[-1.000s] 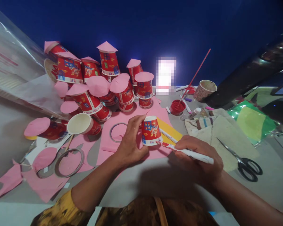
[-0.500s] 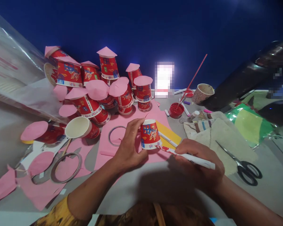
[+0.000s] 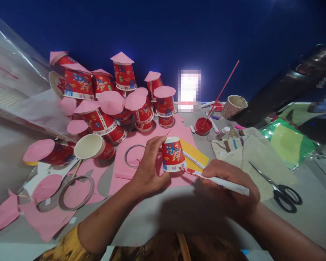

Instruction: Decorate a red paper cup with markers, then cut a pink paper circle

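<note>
Upside down in my left hand [image 3: 152, 166] is a red paper cup [image 3: 172, 152] with blue, yellow and white print, gripped from its left side. My right hand [image 3: 230, 185] is closed around a white marker pen [image 3: 222, 182] with red smears near its front end. The pen's tip meets the cup's white rim at the lower right. Beneath the cup lie a pink paper sheet [image 3: 141, 139] and a yellow paper piece [image 3: 202, 156], with another white marker [image 3: 192, 160] resting across the yellow piece.
Red cups with pink paper cones [image 3: 122, 72] are stacked at the back left. Tape rings [image 3: 91, 194] and pink scraps lie at left. A red paint pot [image 3: 203, 127] holding a thin stick, a patterned cup [image 3: 233, 107], a cloth [image 3: 256, 156] and scissors [image 3: 286, 198] are on the right.
Almost nothing differs. The view has shifted very slightly, and my right hand with the marker sits a touch further right; the pen tip stays at the cup's rim.
</note>
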`<state>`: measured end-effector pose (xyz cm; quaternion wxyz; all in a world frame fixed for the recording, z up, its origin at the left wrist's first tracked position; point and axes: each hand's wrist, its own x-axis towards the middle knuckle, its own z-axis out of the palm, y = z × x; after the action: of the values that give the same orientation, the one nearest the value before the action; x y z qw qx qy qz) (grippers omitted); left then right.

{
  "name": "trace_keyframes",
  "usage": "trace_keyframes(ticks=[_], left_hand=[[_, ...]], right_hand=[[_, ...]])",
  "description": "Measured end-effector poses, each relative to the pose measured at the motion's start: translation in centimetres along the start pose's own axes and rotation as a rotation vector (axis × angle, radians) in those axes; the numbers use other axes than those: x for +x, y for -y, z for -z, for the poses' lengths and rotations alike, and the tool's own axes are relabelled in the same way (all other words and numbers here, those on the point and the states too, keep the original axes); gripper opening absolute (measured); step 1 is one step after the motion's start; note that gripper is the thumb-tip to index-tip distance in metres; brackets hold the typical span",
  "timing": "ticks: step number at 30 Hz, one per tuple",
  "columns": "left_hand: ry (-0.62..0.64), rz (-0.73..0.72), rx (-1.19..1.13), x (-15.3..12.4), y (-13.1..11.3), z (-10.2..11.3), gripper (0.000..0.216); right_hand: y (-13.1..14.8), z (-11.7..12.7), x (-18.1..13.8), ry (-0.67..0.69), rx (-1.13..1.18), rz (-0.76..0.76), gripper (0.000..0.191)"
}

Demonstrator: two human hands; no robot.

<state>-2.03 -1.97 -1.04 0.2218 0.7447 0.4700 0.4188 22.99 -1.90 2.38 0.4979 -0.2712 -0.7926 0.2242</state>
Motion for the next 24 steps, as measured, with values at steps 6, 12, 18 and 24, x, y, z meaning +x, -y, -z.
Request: trace_keyframes(ticks=[6,12,18,24], left_hand=[[0.002,0.011,0.001,0.00,0.00,0.03,0.097],[-0.006,0.019,-0.023,0.01,-0.17,-0.10,0.096],[0.006,0.011,-0.036,-0.02,-0.29,-0.15,0.094],[0.006,-0.012,-0.052,-0.01,-0.07,-0.17,0.095]], right_hand=[[0.16,0.07,-0.03,-0.040,-0.043,0.006,0.012],[0.21,0.12,0.01,-0.019,-0.028,0.029,0.012],[0.31,0.23,0.27,-0.022,-0.022,0.035,0.016],[0.33,0.42,0.49,0.013,-0.001,0.051,0.023]])
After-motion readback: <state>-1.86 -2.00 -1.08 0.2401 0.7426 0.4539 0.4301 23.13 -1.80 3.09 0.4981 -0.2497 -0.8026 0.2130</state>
